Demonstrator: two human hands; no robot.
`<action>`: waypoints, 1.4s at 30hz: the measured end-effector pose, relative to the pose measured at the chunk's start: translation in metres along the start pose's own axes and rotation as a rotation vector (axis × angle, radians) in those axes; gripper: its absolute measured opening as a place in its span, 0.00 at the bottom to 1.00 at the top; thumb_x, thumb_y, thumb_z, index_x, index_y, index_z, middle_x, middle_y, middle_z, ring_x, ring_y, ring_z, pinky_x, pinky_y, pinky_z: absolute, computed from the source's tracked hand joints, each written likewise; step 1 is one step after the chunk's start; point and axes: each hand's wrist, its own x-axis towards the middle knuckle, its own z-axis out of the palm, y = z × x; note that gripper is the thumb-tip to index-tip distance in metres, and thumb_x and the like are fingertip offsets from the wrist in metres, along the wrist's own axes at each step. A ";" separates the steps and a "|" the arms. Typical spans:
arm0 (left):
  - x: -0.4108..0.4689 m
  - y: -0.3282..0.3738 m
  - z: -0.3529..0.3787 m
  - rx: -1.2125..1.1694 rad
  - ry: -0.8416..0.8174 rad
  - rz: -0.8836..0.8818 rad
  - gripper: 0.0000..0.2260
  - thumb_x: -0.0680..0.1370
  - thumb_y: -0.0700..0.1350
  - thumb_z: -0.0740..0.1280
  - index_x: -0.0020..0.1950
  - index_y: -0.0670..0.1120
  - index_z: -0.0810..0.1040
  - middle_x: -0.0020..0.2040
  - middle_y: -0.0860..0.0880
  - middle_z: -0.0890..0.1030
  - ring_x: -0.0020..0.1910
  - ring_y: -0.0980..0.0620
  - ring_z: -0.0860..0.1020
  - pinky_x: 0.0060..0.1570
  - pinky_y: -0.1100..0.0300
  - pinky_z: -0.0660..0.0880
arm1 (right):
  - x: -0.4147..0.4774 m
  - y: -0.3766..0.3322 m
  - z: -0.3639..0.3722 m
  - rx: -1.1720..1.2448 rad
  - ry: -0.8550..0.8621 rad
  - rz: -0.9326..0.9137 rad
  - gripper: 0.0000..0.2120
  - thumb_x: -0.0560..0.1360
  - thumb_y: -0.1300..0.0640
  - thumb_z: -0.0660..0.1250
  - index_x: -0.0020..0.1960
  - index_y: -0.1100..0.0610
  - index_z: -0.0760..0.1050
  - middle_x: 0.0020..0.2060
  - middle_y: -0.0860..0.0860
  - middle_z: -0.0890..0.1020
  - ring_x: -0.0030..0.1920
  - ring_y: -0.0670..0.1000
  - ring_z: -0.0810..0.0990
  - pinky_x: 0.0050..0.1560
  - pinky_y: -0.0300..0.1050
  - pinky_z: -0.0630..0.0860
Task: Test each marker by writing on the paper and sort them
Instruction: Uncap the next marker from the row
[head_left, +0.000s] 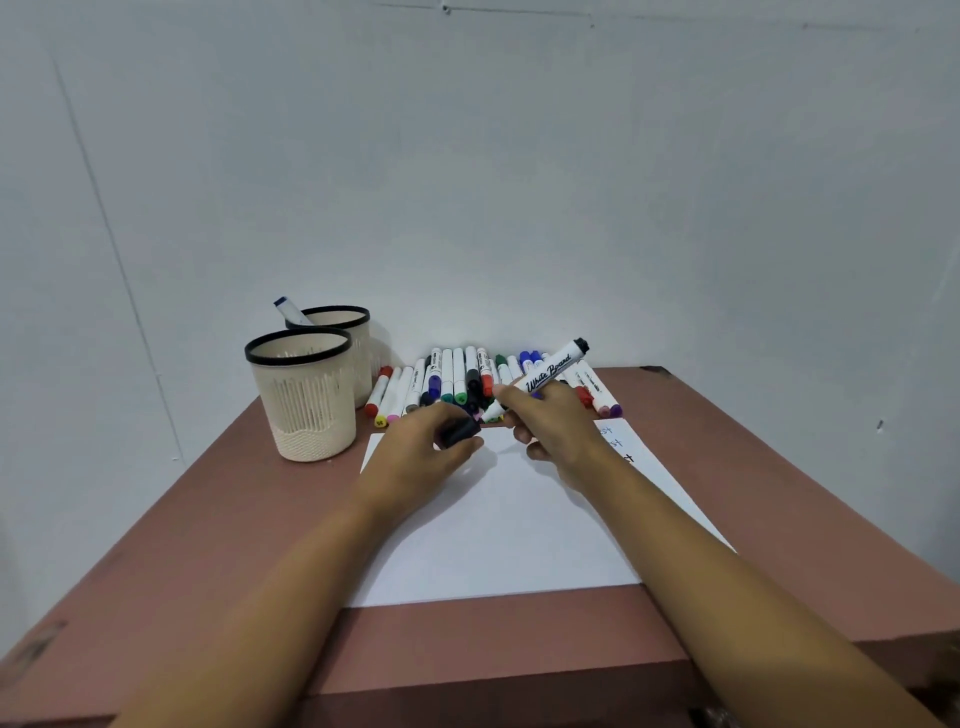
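Observation:
My right hand (553, 423) grips a white whiteboard marker (551, 371), uncapped, with its tip pointing down-left above the paper. In my left hand (431, 441) sits its black cap (460, 431), pinched between the fingers just left of the marker's tip. A white sheet of paper (498, 545) lies under both hands, with a few handwritten marks (615, 441) at its far right. Behind the hands, several markers (457, 382) with coloured caps lie in a row along the paper's far edge.
Two cream cups with black rims stand at the left: the near cup (304, 395) and the far cup (337, 343), which holds one blue-capped marker (291, 312). The brown table (208, 545) ends at a white wall behind.

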 end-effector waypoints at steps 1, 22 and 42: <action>0.000 0.000 0.001 0.007 -0.006 0.005 0.09 0.74 0.43 0.71 0.52 0.42 0.79 0.43 0.51 0.79 0.38 0.60 0.74 0.39 0.74 0.68 | 0.000 0.002 0.002 -0.005 -0.007 0.004 0.08 0.77 0.55 0.66 0.41 0.57 0.73 0.30 0.49 0.74 0.28 0.46 0.66 0.26 0.36 0.60; -0.003 0.006 0.008 -0.112 -0.154 0.026 0.08 0.81 0.44 0.59 0.43 0.46 0.73 0.31 0.57 0.71 0.31 0.64 0.71 0.32 0.69 0.65 | -0.004 0.019 0.003 0.455 -0.215 0.050 0.08 0.76 0.61 0.68 0.39 0.59 0.74 0.27 0.50 0.72 0.26 0.43 0.67 0.27 0.33 0.66; -0.007 0.013 0.001 0.049 0.068 0.217 0.10 0.79 0.49 0.57 0.44 0.47 0.76 0.31 0.58 0.70 0.36 0.62 0.71 0.35 0.67 0.63 | -0.001 0.003 -0.015 0.386 0.129 0.183 0.16 0.79 0.49 0.62 0.36 0.55 0.66 0.20 0.48 0.65 0.19 0.45 0.58 0.21 0.34 0.53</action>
